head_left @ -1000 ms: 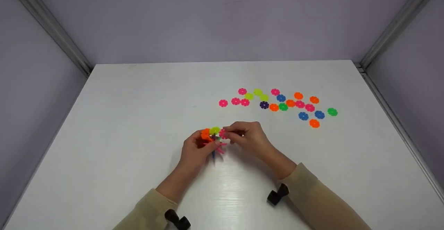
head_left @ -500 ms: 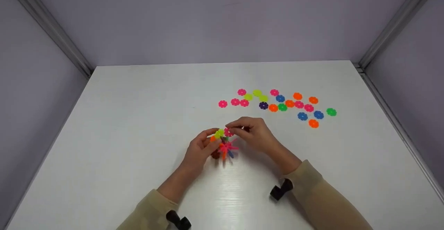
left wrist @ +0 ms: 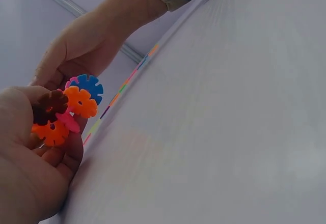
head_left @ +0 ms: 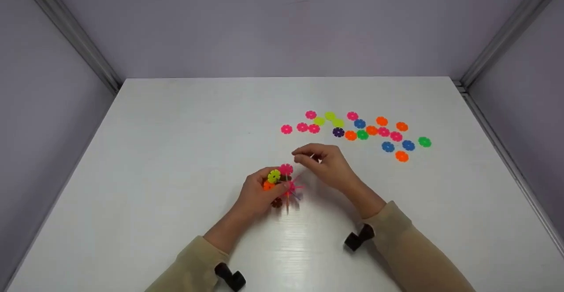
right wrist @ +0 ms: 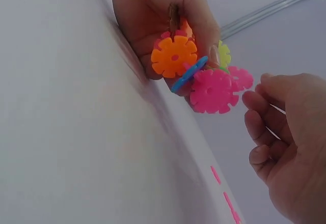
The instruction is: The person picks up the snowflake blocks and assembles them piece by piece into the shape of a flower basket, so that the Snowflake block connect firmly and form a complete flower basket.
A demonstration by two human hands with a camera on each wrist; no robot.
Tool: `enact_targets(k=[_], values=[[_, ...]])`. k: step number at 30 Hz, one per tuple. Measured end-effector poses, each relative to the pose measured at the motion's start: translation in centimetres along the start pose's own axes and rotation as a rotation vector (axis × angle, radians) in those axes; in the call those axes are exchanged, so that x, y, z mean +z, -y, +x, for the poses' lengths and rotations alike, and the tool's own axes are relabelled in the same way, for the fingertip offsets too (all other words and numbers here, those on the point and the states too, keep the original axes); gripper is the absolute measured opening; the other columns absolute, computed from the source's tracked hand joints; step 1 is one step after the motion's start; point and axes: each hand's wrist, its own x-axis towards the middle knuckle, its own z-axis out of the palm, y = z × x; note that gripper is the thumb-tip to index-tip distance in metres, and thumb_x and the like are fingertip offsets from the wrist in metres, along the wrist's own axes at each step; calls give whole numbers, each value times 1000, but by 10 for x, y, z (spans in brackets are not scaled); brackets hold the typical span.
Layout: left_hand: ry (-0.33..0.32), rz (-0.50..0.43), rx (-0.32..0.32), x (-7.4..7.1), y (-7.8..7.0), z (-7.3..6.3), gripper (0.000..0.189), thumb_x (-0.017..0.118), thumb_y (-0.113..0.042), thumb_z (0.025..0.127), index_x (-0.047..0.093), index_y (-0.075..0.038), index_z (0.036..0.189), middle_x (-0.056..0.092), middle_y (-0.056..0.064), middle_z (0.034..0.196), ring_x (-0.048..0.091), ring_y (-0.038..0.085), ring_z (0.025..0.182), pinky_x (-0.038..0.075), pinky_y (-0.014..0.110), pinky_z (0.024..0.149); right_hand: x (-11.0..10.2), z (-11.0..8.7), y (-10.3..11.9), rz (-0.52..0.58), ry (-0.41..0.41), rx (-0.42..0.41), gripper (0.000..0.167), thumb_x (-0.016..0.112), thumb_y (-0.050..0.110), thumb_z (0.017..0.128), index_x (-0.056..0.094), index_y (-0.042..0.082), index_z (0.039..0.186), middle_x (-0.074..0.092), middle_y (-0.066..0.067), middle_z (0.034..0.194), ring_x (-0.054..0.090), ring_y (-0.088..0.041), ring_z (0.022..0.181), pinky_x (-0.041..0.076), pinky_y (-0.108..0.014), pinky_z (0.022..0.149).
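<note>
My left hand grips a joined cluster of slotted, flower-shaped plastic discs, held over the white table. On it a pink disc stands at the top, with a yellow disc and an orange disc beside it. A brown disc and a blue disc also show in the wrist views. The left fingers and thumb hide part of the cluster. My right hand is just right of the pink disc, its loosely curled fingers apart from it and holding nothing.
Several loose discs lie flat beyond the hands, toward the right: a purple disc, a green disc, a blue disc and pink, yellow and orange ones. Pale walls stand around the white table.
My right hand has let go of the pink disc and drawn back up and right. The disc stays on the cluster, which my left hand has turned and shifted slightly right.
</note>
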Motion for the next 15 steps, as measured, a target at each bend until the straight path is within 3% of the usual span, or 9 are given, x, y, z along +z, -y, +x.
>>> enact_targets(k=[5, 15], values=[[-31, -61, -41, -1, 1, 2, 44, 80, -25, 97, 67, -10, 136, 68, 11, 112, 70, 27, 82, 64, 34, 73, -8, 21, -12, -19, -97, 127, 24, 74, 20, 103, 78, 7, 122, 78, -1, 110, 66, -23, 92, 58, -27, 78], [-64, -95, -75, -2, 1, 1, 42, 81, -27, 96, 68, -11, 133, 68, 12, 110, 70, 26, 83, 64, 33, 74, 3, 70, -35, -54, -51, 339, 34, 76, 22, 101, 72, 22, 134, 69, 2, 123, 63, -24, 104, 60, -30, 86]])
